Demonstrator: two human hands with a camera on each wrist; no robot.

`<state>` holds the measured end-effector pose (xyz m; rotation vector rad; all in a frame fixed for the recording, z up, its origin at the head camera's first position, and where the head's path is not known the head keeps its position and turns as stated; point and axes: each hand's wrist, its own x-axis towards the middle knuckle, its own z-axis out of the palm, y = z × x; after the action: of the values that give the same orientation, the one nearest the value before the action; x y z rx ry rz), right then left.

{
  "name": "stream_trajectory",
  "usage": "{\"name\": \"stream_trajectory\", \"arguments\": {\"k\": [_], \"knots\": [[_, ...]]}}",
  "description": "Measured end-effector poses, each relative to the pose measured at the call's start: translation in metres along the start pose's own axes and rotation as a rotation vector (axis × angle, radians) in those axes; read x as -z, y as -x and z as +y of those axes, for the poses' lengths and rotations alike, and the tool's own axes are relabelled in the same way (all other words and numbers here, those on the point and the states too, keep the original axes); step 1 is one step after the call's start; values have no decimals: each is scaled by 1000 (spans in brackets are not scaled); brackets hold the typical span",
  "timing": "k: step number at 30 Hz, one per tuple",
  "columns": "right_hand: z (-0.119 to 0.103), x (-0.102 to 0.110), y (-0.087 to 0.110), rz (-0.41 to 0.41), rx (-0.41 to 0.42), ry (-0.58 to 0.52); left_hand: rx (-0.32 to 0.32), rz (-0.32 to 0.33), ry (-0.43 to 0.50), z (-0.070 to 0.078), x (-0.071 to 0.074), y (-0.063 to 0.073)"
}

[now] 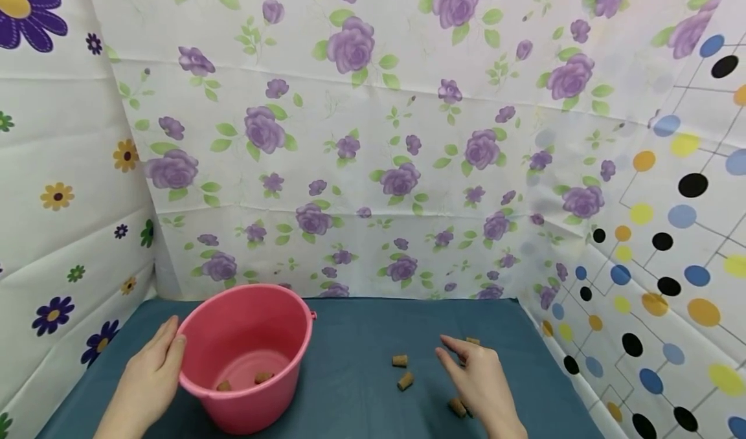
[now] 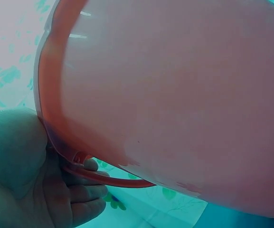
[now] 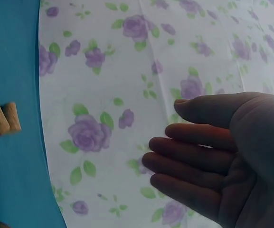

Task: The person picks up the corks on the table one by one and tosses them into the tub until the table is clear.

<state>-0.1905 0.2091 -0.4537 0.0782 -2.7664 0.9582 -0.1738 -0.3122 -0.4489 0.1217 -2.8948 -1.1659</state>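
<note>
A pink bucket [image 1: 245,406] stands on the left of the table with corks [image 1: 264,377] inside. My left hand [image 1: 146,371] holds it at the left rim, thumb on the rim and fingers along the outside. The left wrist view shows the bucket's handle [image 2: 122,182] crossing by those fingers. To the right, my right hand [image 1: 480,377] hovers above the table with nothing in it, its fingers [image 3: 189,159] fairly straight and the thumb apart. Near it lie several corks, among them one cork [image 1: 457,407] beside the wrist and another [image 1: 472,340] behind the hand, partly hidden.
Two corks, a far one [image 1: 399,360] and a nearer one [image 1: 405,381], lie between the bucket and my right hand. A dark blue-green cloth [image 1: 350,335] covers the table. Patterned sheets [image 1: 361,135] enclose it at the back and on both sides.
</note>
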Motion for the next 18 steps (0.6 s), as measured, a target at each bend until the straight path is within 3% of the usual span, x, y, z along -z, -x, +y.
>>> {"name": "stream_trajectory", "arguments": {"k": [7, 18], "knots": [[19, 9, -5, -117, -129, -12, 16, -27, 3, -2, 0, -1], [29, 3, -11, -164, -127, -15, 2, -23, 3, -1, 0, -2]]}}
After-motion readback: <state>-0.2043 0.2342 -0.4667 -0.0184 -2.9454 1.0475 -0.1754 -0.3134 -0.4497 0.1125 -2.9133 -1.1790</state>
